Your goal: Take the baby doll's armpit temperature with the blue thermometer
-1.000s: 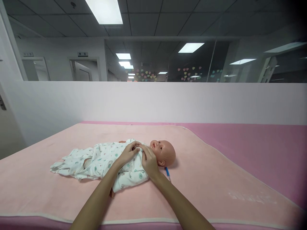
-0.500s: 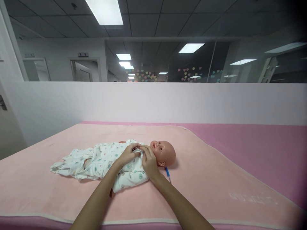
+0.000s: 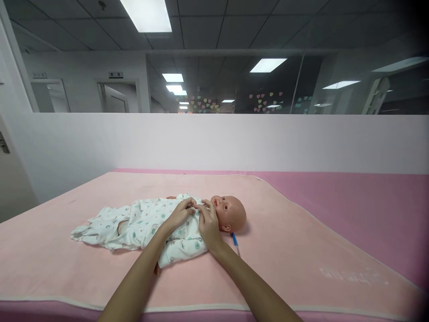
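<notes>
A baby doll (image 3: 234,213) lies on its back with its head to the right. It wears a white baby outfit (image 3: 147,219) with small coloured prints. My left hand (image 3: 182,213) rests on the chest of the outfit, its fingers bent and pinched near the front. Close beside the doll's chin, my right hand (image 3: 208,223) has its fingers curled, and its fingertips meet those of my left hand. Whatever lies between the fingertips, perhaps a bit of the outfit's front, is too small to make out. A blue-ended thin stick (image 3: 235,241) lies below the doll's head.
A peach-coloured mat (image 3: 301,250) with a pale edge covers much of the pink surface (image 3: 368,210). Behind it stands a low white wall (image 3: 234,143) with glass above. A door with a handle (image 3: 4,144) is at the far left.
The right hand's fingers have spread slightly, one lifting near the doll's chin. Both hands stay together at the outfit's chest. The view has shifted very slightly.
</notes>
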Motion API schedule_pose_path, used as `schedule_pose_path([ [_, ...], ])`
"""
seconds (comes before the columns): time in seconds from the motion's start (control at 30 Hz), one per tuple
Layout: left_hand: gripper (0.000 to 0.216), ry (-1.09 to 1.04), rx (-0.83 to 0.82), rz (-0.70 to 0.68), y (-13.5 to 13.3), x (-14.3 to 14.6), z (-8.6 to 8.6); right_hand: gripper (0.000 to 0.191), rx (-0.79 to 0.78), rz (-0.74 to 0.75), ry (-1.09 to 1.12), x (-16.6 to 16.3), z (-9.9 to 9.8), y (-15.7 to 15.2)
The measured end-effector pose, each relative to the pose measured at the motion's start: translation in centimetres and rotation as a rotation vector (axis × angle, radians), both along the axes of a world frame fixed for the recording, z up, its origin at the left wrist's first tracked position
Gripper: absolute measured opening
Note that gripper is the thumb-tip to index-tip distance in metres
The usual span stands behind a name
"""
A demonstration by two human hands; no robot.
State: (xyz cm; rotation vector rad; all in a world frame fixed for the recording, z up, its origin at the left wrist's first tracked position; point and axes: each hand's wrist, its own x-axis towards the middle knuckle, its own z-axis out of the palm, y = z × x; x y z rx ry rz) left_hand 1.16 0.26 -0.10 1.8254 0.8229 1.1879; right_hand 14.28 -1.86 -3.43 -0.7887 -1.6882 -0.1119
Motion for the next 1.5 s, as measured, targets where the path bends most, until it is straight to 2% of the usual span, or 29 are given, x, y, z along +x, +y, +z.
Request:
schedule_pose_path([
  [0.17,0.015,-0.008,-0.036,-0.030,0.1,0.2,0.0,0.033,0.033,0.009,-0.015,-0.1,-0.3,0.1],
  [0.3,0.023,-0.003,-0.043,-0.022,-0.2,0.2,0.3,0.031,-0.003,0.008,0.006,-0.1,0.1,0.0],
  [0.43,0.035,0.029,0.007,0.064,-0.3,0.0,0.3,0.032,-0.029,0.009,0.033,-0.2,0.7,-0.3],
  [0.63,0.034,0.048,0.079,0.192,0.0,0.2,-0.3,0.036,-0.059,-0.001,-0.060,-0.2,0.6,-0.4],
  [0.73,0.033,0.000,0.093,0.302,-0.5,-0.1,-0.2,0.032,-0.072,-0.029,-0.113,-0.1,0.4,-0.3],
  [0.8,0.031,-0.046,0.061,0.370,-0.9,-0.8,0.1,0.030,-0.068,-0.038,-0.118,-0.1,0.4,-0.4],
  [0.9,0.028,-0.140,-0.101,0.391,-1.3,-2.6,0.4,0.028,-0.051,-0.053,-0.127,0.0,0.5,-0.8],
  [1.0,0.030,-0.141,-0.198,0.333,-1.7,-4.2,0.4,0.023,-0.032,-0.065,-0.201,0.0,0.9,-1.2],
  [1.2,0.024,-0.058,-0.101,0.098,-2.0,-4.6,0.0,0.015,-0.049,-0.047,-0.306,-1.0,2.5,-0.5],
  [1.3,0.031,-0.064,-0.114,0.001,-1.8,-4.5,0.0,0.011,-0.068,-0.048,-0.299,-2.4,2.9,0.5],
  [1.5,0.038,-0.116,-0.149,-0.052,-2.0,-4.6,0.4,0.013,-0.048,-0.016,-0.235,-3.0,2.4,0.7],
])
